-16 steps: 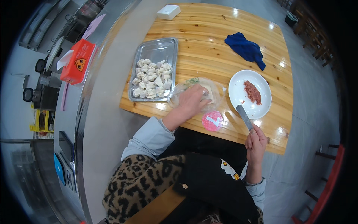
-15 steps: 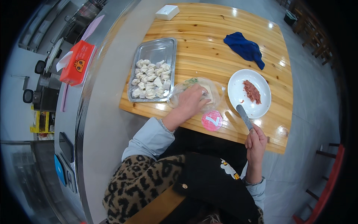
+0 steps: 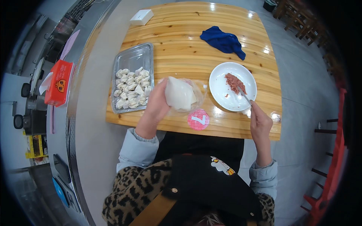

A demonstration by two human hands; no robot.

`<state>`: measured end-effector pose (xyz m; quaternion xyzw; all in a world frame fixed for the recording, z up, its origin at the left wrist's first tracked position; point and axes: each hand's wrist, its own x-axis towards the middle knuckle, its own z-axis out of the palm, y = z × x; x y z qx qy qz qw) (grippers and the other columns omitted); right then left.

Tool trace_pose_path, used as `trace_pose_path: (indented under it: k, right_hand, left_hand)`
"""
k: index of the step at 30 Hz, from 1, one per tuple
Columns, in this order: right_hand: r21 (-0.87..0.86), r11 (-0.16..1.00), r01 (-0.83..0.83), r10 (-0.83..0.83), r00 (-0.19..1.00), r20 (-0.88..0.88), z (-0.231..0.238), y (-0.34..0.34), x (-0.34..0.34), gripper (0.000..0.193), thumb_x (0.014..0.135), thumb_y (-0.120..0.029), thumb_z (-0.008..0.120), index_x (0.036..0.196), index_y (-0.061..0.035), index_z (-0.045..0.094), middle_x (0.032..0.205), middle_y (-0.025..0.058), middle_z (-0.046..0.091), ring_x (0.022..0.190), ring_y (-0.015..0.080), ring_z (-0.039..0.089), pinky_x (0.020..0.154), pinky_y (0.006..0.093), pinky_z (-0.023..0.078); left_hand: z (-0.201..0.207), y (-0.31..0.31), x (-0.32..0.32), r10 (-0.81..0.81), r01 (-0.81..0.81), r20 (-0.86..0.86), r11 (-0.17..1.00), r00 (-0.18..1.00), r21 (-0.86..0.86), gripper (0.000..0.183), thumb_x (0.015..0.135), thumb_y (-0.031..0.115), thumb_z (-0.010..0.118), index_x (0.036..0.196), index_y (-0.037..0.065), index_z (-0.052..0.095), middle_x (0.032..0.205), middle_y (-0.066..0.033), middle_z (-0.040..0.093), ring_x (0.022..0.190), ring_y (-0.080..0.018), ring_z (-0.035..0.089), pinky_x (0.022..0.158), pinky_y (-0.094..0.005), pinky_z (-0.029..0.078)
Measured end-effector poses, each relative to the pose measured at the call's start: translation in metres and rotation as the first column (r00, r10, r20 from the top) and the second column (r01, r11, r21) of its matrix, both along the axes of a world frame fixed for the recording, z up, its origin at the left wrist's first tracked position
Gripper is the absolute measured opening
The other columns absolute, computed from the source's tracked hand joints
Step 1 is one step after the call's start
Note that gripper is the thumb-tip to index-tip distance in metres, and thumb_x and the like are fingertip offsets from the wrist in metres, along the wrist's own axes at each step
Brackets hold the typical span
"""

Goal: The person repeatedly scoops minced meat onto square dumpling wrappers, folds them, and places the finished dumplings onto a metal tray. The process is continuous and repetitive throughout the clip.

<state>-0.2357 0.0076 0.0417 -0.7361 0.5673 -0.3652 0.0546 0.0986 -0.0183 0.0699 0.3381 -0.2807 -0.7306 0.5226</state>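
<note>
I see my left hand [image 3: 158, 105] lifted just above the wooden counter [image 3: 181, 52], its grip grasping a thin white round dough wrapper [image 3: 179, 94] over a clear plastic bag [image 3: 199, 90], just beside the rectangular metal tray [image 3: 132, 60] of folded white dumplings [image 3: 132, 88]. My right hand [image 3: 261, 122] is clenched on a slim metal utensil [image 3: 244, 96], tip reaching into the pink minced filling [image 3: 235, 83] on the round white plate [image 3: 222, 92]. A crumpled blue cloth [image 3: 223, 40] lies beyond the plate.

The left hand [image 3: 160, 103] has lifted a white wrapper [image 3: 179, 94] from the bag; the utensil [image 3: 245, 97] now reaches the filling [image 3: 235, 83].
</note>
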Motion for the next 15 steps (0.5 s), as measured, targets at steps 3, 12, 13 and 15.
trace_pose_path:
  k: [3, 12, 13, 15]
  right_hand:
    - [-0.057, 0.997, -0.043, 0.029, 0.973, -0.228, -0.003, -0.008, 0.004, 0.029, 0.082, -0.003, 0.059, 0.108, -0.0119, 0.067, 0.070, 0.0079, 0.063, 0.056, 0.0234, 0.058, 0.049, 0.0329, 0.044]
    - [-0.020, 0.999, -0.034, 0.027, 0.955, -0.296, 0.003, -0.005, -0.007, 0.033, 0.079, -0.004, 0.057, 0.108, -0.0150, 0.066, 0.065, 0.0057, 0.056, 0.054, 0.0233, 0.056, 0.049, 0.0349, 0.043]
    - [-0.025, 1.000, -0.010, 0.001, 0.952, -0.306, 0.004, -0.006, -0.008, 0.033, 0.079, -0.005, 0.057, 0.108, -0.0151, 0.066, 0.065, 0.0056, 0.056, 0.054, 0.0233, 0.055, 0.049, 0.0349, 0.043]
    - [-0.028, 0.999, -0.033, 0.022, 0.945, -0.328, 0.003, -0.008, -0.008, 0.032, 0.080, -0.004, 0.057, 0.108, -0.0152, 0.066, 0.063, 0.0056, 0.054, 0.052, 0.0236, 0.054, 0.048, 0.0350, 0.043]
  left_hand:
    - [-0.015, 0.010, -0.024, -0.126, 0.144, -0.231, 0.987, 0.965, 0.066, 0.039, 0.098, 0.022, 0.043, 0.127, -0.004, 0.043, 0.123, -0.0182, 0.055, 0.111, -0.0261, 0.058, 0.094, -0.0396, 0.048]
    - [-0.064, 0.031, -0.059, -0.099, 0.253, -0.495, 0.933, 0.863, 0.254, 0.042, 0.097, 0.024, 0.046, 0.133, 0.003, 0.040, 0.131, -0.0143, 0.050, 0.117, -0.0270, 0.053, 0.098, -0.0431, 0.044]
    - [-0.066, 0.032, -0.058, -0.128, 0.311, -0.571, 0.921, 0.811, 0.236, 0.041, 0.098, 0.025, 0.044, 0.133, 0.004, 0.040, 0.131, -0.0137, 0.050, 0.117, -0.0267, 0.053, 0.097, -0.0431, 0.045]
    - [-0.070, 0.033, -0.060, -0.114, 0.342, -0.626, 0.904, 0.771, 0.256, 0.041, 0.099, 0.028, 0.040, 0.134, 0.007, 0.040, 0.132, -0.0128, 0.050, 0.116, -0.0267, 0.054, 0.092, -0.0430, 0.047]
